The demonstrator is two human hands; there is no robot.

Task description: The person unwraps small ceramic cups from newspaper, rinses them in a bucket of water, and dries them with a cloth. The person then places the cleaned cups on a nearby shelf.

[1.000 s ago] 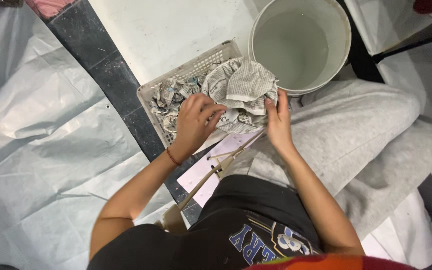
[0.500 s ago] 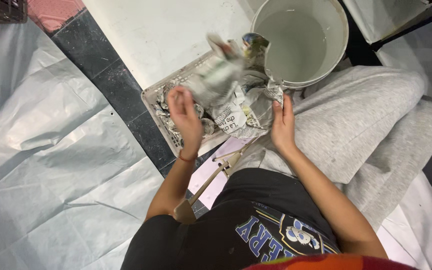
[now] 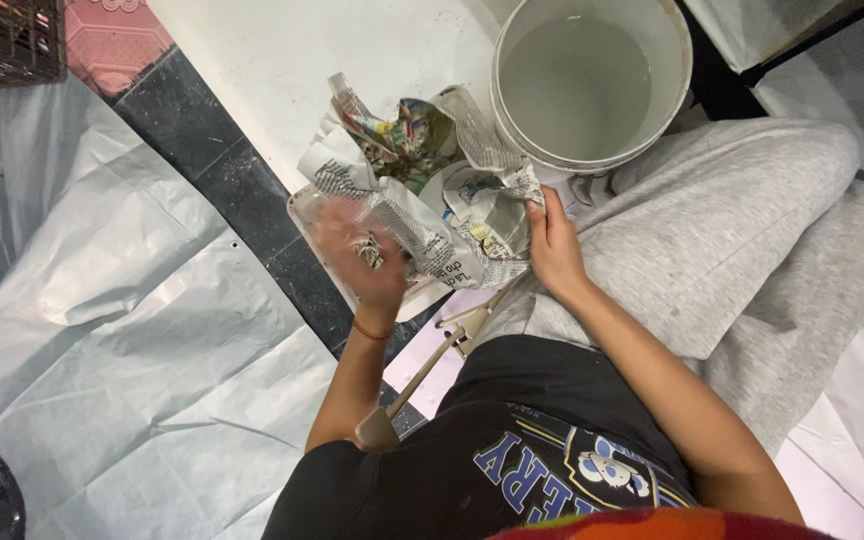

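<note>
Head view: a seated person works on the floor, seen from above.
Plastic sheeting: grey, creased, spread over the floor from 7 to 10 o'clock.
Bucket: white, round, filled with pale liquid, at 1 o'clock, just beside the paper.
Newspaper: a crumpled, bunched-up sheet at centre, lifted above the tray and touching the bucket's side.
Tray: pale and shallow, lying under the newspaper, mostly covered.
Right hand: at 3 o'clock of the paper, fingers pinched on the sheet's right edge.
Left hand: blurred, at 7 o'clock of the paper, closed on its lower left part over the tray.
Crate: dark mesh, far corner at 10 o'clock.
</note>
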